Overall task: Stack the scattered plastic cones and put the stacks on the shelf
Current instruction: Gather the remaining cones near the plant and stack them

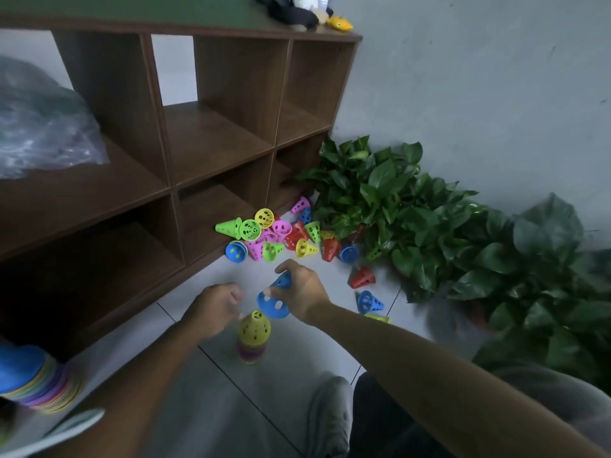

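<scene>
Between right-hand fingers [284, 264]: blue cone [274, 300]

Smooth, slightly glossy perforated plastic in the blue cone [273, 300], the yellow-topped stack [253, 338] and the scattered cones [274, 236]. Matt brown wood-grain laminate on the shelf unit [172, 190]. Pale glazed floor tiles [297, 355] with a faint sheen and dark grout lines. Crinkled translucent plastic film on the bag [43, 123]. Waxy, shiny green leaves on the plants [396, 200]. Matt, scuffed painted wall [479, 77]. Soft plush fabric on the toys [297, 11].
</scene>
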Tool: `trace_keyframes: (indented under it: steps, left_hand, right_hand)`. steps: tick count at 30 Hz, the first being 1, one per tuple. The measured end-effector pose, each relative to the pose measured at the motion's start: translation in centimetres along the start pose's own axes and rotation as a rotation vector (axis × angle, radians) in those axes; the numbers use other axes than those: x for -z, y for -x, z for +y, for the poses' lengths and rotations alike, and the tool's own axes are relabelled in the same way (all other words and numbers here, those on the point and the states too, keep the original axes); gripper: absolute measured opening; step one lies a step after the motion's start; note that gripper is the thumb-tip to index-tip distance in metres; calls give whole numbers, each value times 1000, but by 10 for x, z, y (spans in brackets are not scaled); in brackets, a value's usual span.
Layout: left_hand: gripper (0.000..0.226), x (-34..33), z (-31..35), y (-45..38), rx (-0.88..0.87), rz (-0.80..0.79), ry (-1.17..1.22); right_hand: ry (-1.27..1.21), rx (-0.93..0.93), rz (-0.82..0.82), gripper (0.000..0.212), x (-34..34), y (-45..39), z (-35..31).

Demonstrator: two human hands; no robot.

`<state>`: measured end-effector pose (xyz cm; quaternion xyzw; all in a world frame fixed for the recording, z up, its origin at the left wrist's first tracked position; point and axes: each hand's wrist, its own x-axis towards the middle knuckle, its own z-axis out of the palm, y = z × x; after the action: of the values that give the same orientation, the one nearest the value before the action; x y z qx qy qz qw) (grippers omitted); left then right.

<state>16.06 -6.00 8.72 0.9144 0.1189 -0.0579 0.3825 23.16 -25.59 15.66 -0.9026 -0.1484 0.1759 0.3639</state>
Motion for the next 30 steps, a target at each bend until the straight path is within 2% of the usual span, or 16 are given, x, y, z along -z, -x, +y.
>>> trace_keyframes:
  steps: [6, 10, 13, 18, 24, 30]
  left_hand:
    - [13, 20, -12, 15, 91, 125, -79]
    - [12, 32, -17, 31, 143, 139, -131]
    - [15, 45, -13, 38, 142, 118, -170]
    - [26, 75, 10, 38, 127, 54, -220]
    - [13, 131, 66, 28, 11, -54, -460]
    - [19, 176, 96, 2, -67, -91, -550]
  right_hand:
    - [-32, 1, -39, 42, -55, -3, 3]
    - [197, 48, -94, 44, -79, -2, 16]
    - [234, 69, -115, 46, -82, -4, 21]
    - [232, 144, -118, 46, -71, -16, 18]
    - [200, 234, -95, 39, -30, -37, -11]
    - [197, 280, -27, 29, 3, -63, -38]
